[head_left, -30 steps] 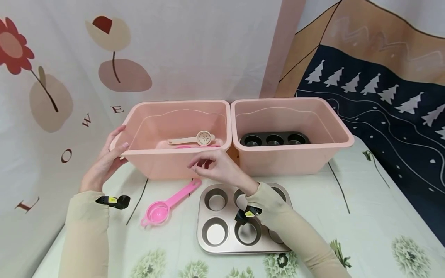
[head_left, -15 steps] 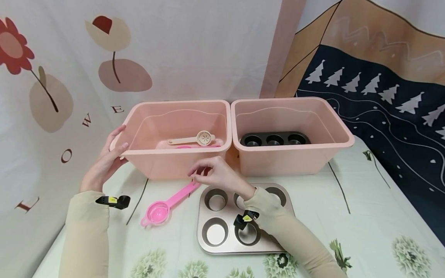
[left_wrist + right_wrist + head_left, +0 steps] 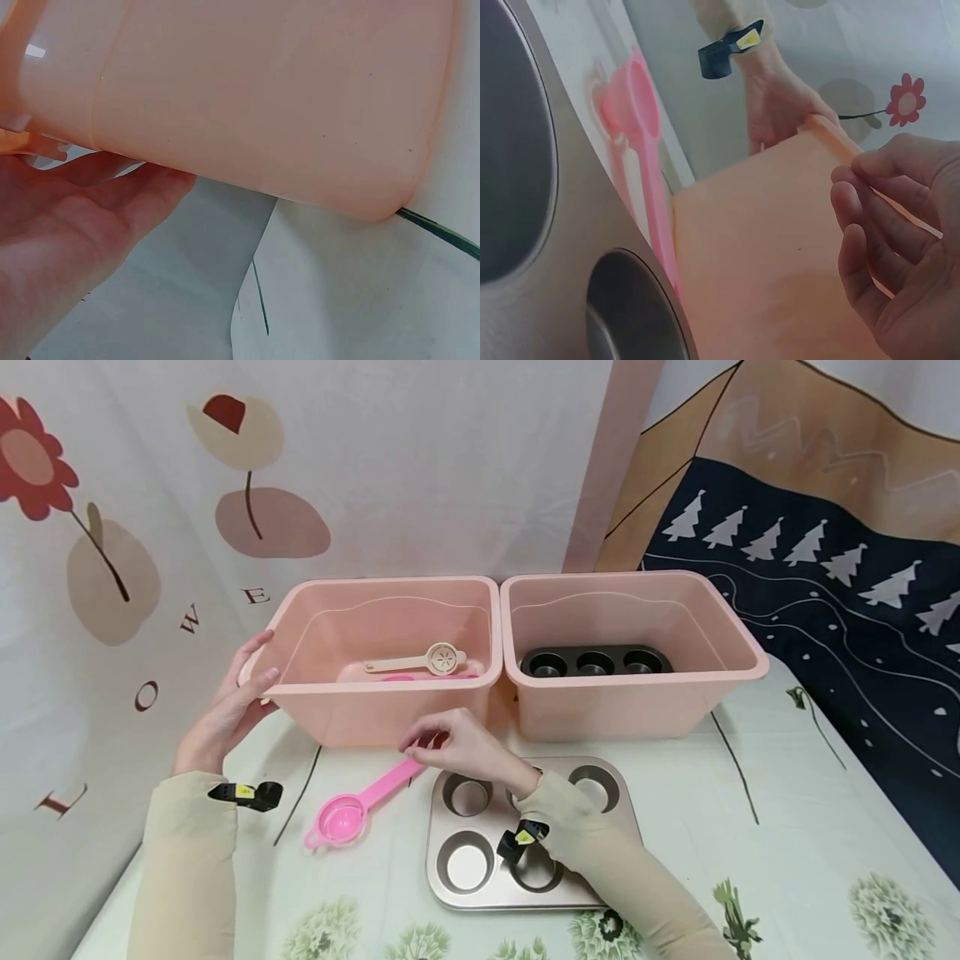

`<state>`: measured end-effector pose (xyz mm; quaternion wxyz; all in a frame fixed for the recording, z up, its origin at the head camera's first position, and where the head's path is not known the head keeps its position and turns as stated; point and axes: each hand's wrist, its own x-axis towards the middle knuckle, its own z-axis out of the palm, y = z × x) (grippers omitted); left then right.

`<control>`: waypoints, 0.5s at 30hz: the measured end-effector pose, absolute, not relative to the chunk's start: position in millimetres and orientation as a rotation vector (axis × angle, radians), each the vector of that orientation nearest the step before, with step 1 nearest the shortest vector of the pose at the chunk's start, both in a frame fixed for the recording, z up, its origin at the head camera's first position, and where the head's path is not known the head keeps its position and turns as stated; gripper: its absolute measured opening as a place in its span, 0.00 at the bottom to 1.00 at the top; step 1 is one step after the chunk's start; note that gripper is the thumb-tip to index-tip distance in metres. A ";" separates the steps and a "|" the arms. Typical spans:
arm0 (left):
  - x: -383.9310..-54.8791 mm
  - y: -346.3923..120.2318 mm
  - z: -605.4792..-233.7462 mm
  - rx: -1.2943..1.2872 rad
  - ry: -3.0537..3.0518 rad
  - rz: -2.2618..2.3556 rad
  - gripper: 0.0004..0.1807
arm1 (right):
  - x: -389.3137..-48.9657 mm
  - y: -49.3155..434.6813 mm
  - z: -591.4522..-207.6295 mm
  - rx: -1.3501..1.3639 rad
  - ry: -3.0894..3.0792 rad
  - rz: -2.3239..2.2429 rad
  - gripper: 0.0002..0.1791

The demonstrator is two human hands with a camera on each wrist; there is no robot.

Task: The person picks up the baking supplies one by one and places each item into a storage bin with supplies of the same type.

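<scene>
My left hand [image 3: 228, 702] holds the left pink bin [image 3: 375, 714] at its left end, with its fingers and thumb at the rim. In the left wrist view, part of that hand [image 3: 90, 210] lies beside the bin's wall. My right hand [image 3: 457, 743] hovers with loosely curled fingers over the handle end of a pink egg separator [image 3: 341, 818], which lies on the table. The right wrist view shows the hand [image 3: 900, 232] apart from the separator's handle [image 3: 656, 210], nothing between thumb and fingers. A silver muffin tin [image 3: 502, 893] lies partly under the right forearm.
Inside the left bin lie a cream egg separator [image 3: 442, 658] and something pink, mostly hidden by the front wall. The right pink bin [image 3: 637, 710] stands beside it, holding a black muffin tin [image 3: 596, 662]. A printed cloth [image 3: 375, 468] hangs behind.
My right hand has come down from the left bin's front rim, moving toward the pink egg separator's handle end. The left hand has stayed at the bin.
</scene>
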<state>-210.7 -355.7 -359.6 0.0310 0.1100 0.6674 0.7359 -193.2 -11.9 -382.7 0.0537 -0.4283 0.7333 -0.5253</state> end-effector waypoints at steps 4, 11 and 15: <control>-210.9 -355.4 -359.4 0.350 2.051 2.275 0.33 | -194.1 -17.5 -387.4 -1.329 2.216 -1.583 0.07; -210.4 -354.9 -358.8 0.354 2.060 2.271 0.33 | -193.9 -27.4 -391.7 -1.297 2.201 -1.484 0.06; -210.2 -354.7 -358.5 0.343 2.071 2.267 0.33 | -192.4 -31.4 -392.2 -1.272 2.192 -1.426 0.06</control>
